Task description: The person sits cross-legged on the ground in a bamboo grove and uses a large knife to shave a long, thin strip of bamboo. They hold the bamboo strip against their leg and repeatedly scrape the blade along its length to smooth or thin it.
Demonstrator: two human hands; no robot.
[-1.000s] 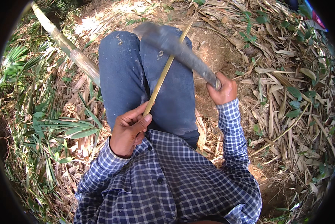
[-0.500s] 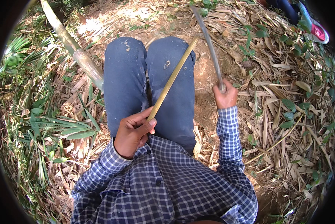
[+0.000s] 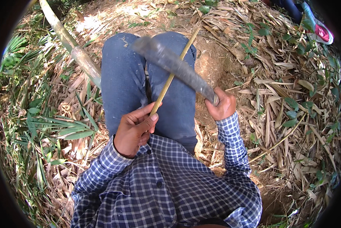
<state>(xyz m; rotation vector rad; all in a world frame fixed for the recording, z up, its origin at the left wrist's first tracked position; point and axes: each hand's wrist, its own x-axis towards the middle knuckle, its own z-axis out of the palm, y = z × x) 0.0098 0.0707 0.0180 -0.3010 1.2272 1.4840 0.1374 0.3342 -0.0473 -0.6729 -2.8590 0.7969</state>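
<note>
Gripping the bamboo strip steady over the knees, left hand braces it; right hand clenches the blade handle.

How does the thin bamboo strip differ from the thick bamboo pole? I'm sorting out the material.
The bamboo strip is thin and yellow; the bamboo pole is thick and pale grey-green. The left hand holds the strip over the knees; the pole lies untouched on the leaf litter. Both are long and straight.
</note>
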